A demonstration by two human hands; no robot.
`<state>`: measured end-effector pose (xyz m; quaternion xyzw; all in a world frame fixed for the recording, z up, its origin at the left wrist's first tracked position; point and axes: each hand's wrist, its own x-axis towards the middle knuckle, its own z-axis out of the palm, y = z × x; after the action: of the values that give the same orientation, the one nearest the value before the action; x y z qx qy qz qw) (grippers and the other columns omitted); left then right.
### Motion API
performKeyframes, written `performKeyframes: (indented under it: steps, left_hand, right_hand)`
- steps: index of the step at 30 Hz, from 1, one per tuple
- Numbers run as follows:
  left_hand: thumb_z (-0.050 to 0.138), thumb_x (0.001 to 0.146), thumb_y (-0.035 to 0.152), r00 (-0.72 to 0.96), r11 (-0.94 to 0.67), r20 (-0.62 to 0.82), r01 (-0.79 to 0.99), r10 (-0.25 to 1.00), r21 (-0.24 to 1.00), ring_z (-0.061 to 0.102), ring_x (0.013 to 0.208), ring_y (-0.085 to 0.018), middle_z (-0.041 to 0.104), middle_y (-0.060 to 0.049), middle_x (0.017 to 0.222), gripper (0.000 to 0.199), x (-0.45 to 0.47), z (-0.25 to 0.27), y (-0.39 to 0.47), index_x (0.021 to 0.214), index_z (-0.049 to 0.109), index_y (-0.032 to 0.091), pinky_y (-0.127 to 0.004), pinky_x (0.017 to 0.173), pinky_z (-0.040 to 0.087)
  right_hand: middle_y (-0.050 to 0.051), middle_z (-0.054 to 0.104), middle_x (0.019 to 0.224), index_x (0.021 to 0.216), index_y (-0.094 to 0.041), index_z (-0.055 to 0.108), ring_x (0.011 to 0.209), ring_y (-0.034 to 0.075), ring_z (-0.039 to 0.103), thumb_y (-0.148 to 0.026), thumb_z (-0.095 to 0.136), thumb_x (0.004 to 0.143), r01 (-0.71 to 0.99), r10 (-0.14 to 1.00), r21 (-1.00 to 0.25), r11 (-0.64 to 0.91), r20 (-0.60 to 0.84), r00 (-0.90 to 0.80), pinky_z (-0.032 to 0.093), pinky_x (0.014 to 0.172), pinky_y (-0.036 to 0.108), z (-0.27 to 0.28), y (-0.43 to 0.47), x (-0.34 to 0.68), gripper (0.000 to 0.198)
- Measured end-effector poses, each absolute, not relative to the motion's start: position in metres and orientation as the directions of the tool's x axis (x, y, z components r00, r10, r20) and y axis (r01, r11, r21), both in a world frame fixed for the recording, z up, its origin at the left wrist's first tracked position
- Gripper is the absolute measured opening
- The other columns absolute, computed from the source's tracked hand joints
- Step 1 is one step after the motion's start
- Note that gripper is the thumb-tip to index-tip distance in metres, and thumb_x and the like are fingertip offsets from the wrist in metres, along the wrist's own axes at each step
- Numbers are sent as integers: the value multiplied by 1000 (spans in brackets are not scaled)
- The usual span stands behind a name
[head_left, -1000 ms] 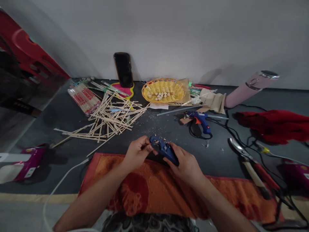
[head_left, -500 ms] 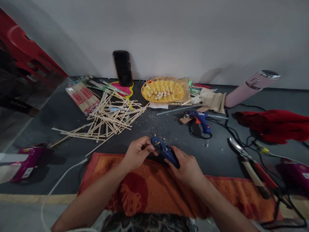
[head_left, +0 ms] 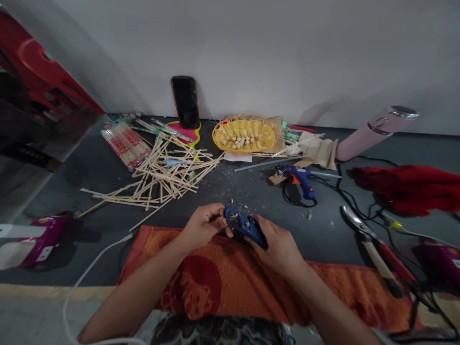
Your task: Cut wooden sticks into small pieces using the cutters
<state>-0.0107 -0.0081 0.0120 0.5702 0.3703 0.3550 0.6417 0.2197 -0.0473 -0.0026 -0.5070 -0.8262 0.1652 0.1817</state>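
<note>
A blue hand-held cutter [head_left: 247, 225] is gripped in my right hand [head_left: 280, 244], its head pointing up and left. At that head, the thumb and fingers of my left hand [head_left: 206, 223] are pinched together. Whatever lies between those fingertips is too small to make out. Both hands are just above the near part of the dark table, over the edge of an orange towel [head_left: 233, 282]. Tiny pale wooden bits [head_left: 245, 206] lie on the table just beyond the cutter.
Loose wooden sticks [head_left: 168, 172] form a pile at left, beside packaged chopsticks [head_left: 125, 146]. A yellow basket [head_left: 223, 129] holds small wooden pieces. On the right are a blue glue gun [head_left: 304, 182], pruning shears [head_left: 373, 249], cables, a red cloth [head_left: 413, 189] and a leaning pink flask [head_left: 370, 134].
My left fingers have shifted slightly at the cutter's head, and the cutter has turned a little in my right hand. The whole view has drifted slightly.
</note>
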Motion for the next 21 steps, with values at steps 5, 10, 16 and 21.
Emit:
performKeyframes:
  steps: [5, 10, 16, 21]
  left_hand:
    - [57, 87, 40, 446, 113, -105, 8, 889, 994, 59, 64, -14, 67, -3, 65, 28, -6, 13, -9, 74, 57, 15, -24, 66, 43]
    - [60, 84, 37, 330, 70, -88, 63, 940, 995, 57, 63, -13, 63, -1, 69, 22, 1, 13, -13, 76, 58, 16, -22, 59, 40]
    - [64, 79, 28, 158, 79, -105, 163, 982, 983, 44, 46, -8, 54, 5, 52, 19, 4, 16, -15, 66, 55, 16, -19, 48, 32]
    - [67, 77, 37, 318, 143, -134, -5, 939, 990, 45, 44, -8, 66, -1, 61, 26, 0, 19, -11, 67, 57, 15, -19, 46, 33]
  right_hand:
    - [13, 67, 109, 125, -14, 45, 90, 24, 68, -26, 52, 87, 781, 902, -461, 421, 121, -415, 54, 78, 35, -8, -52, 222, 40]
    - [12, 69, 106, 125, -16, 46, 88, 23, 69, -30, 53, 87, 795, 922, -473, 380, 122, -368, 54, 77, 34, -8, -51, 222, 40]
    - [11, 69, 105, 122, -16, 47, 89, 24, 69, -34, 54, 87, 809, 933, -471, 351, 105, -344, 54, 76, 34, -3, -49, 219, 40]
    - [12, 66, 111, 124, -15, 45, 95, 25, 67, -32, 54, 87, 795, 919, -466, 388, 134, -370, 53, 80, 36, -3, -48, 219, 42]
